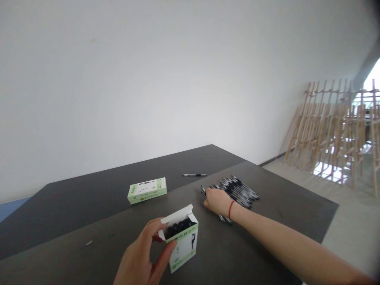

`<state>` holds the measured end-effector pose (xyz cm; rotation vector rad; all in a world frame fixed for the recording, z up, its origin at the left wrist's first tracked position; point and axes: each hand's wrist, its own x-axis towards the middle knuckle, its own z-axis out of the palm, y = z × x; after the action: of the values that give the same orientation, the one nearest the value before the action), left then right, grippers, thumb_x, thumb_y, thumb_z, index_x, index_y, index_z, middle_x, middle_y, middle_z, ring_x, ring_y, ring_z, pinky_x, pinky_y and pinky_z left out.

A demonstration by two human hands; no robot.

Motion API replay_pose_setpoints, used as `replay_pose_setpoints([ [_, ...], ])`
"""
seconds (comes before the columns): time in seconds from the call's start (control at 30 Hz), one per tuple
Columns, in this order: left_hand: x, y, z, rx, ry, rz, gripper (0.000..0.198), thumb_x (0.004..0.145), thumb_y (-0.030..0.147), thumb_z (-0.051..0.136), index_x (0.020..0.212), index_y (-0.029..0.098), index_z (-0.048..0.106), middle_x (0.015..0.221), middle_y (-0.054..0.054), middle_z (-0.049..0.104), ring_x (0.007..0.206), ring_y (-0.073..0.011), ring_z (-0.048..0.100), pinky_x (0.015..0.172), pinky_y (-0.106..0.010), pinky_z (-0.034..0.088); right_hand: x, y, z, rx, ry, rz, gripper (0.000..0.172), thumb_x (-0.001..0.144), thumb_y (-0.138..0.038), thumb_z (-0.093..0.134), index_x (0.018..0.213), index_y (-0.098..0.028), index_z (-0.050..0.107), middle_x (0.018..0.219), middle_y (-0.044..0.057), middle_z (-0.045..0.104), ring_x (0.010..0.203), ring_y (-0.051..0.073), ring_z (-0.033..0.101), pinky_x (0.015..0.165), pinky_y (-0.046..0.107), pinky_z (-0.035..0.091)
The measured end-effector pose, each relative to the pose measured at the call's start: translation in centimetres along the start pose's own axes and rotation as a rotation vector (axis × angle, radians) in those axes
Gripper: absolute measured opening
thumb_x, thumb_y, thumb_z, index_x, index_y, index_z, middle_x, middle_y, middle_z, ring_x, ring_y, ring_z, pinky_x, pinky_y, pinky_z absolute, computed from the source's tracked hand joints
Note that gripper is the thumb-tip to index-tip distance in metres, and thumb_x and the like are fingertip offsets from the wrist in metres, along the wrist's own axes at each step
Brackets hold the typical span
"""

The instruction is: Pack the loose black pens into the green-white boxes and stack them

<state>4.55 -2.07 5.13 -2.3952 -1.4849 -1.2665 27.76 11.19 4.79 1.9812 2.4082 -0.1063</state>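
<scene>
Picking black gel pens (242, 194) from the bench (252, 241) seems the step. The right hand (218, 200) is at their pile — its grip I cannot tell. The left hand (141, 253) has its fingers pinching 1 open pen box (185, 250); next calls for keeping it steady.

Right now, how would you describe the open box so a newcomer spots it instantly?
Start at the dark table, then find the left hand at its near side, gripping a green and white box. Unlike the closed box lying flat beyond it, this one has its flap raised, black ends showing inside.
</scene>
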Motion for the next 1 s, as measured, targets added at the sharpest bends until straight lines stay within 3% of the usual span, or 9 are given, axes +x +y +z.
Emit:
replay_pose_setpoints([
  [0.1,-0.2,0.1,0.3,-0.034,-0.017,-0.019,0.025,0.092,0.031,0.053,0.116,0.029,0.046,0.1,0.001,0.07,0.075,-0.0132,0.072,0.066,-0.019,0.057,-1.3,0.4,-3.1,0.077,0.139,-0.028,0.019,0.095,-0.022,0.049,0.102,-0.006,0.057,0.086,0.012,0.066,0.076,0.02,0.064,0.068,0.03,0.047],
  [0.2,-0.4,-0.1,0.5,-0.054,-0.028,-0.036,0.028,0.092,0.029,0.054,0.118,0.03,0.045,0.098,0.001,0.069,0.074,-0.0128,0.072,0.065,-0.019,0.057,-3.6,0.6,-7.0,0.178,0.285,-0.106,0.015,0.097,-0.022,0.036,0.097,-0.014,0.049,0.077,0.005,0.061,0.066,0.016,0.058,0.06,0.028,0.04],
  [0.33,-0.5,-0.1,0.6,-0.04,-0.055,-0.053,0.033,0.09,0.027,0.057,0.12,0.03,0.044,0.095,0.002,0.07,0.076,-0.014,0.072,0.066,-0.021,0.058,-6.8,-0.9,-9.9,0.801,0.469,-0.415,0.014,0.099,-0.027,0.034,0.087,-0.021,0.039,0.065,-0.005,0.046,0.051,0.011,0.044,0.051,0.024,0.035],
  [0.43,-0.5,0.0,0.5,-0.021,-0.038,-0.03,0.038,0.088,0.027,0.06,0.121,0.031,0.043,0.096,0.002,0.071,0.076,-0.0147,0.072,0.068,-0.022,0.058,-8.0,-3.2,-9.9,1.037,0.495,-0.581,0.009,0.097,-0.025,0.039,0.089,-0.021,0.04,0.064,-0.006,0.043,0.051,0.01,0.042,0.052,0.023,0.036],
  [0.57,-0.6,-0.1,0.6,-0.044,-0.049,-0.029,0.036,0.088,0.028,0.059,0.121,0.031,0.044,0.094,0.002,0.071,0.076,-0.0156,0.073,0.068,-0.023,0.058,-8.1,-5.8,-8.7,1.008,0.509,-0.662,0.004,0.092,-0.023,0.043,0.09,-0.02,0.041,0.07,-0.003,0.046,0.056,0.012,0.042,0.054,0.025,0.036],
  [0.7,-0.9,-0.3,0.9,-0.049,-0.038,-0.03,0.04,0.088,0.029,0.061,0.122,0.031,0.042,0.093,0.002,0.071,0.078,-0.0161,0.073,0.07,-0.025,0.058,-8.0,-6.9,-7.9,0.986,0.477,-0.714,0.006,0.089,-0.023,0.047,0.09,-0.02,0.041,0.072,-0.002,0.049,0.059,0.013,0.046,0.054,0.025,0.036],
  [0.83,-0.9,-0.1,1.0,-0.056,-0.06,-0.06,0.04,0.087,0.027,0.062,0.121,0.031,0.042,0.09,0.003,0.07,0.077,-0.0162,0.073,0.068,-0.025,0.058,-7.9,-7.4,-7.3,1.008,0.458,-0.732,0.013,0.084,-0.02,0.052,0.095,-0.02,0.045,0.075,-0.001,0.052,0.06,0.012,0.048,0.055,0.023,0.039],
  [1.0,-0.9,-0.1,1.1,-0.051,-0.033,-0.104,0.037,0.086,0.028,0.062,0.118,0.028,0.046,0.084,0.002,0.07,0.074,-0.0182,0.073,0.067,-0.028,0.058,-7.6,-8.2,-6.4,0.982,0.4,-0.638,0.012,0.081,-0.022,0.054,0.09,-0.019,0.046,0.077,0.002,0.056,0.065,0.014,0.053,0.058,0.024,0.043],
])
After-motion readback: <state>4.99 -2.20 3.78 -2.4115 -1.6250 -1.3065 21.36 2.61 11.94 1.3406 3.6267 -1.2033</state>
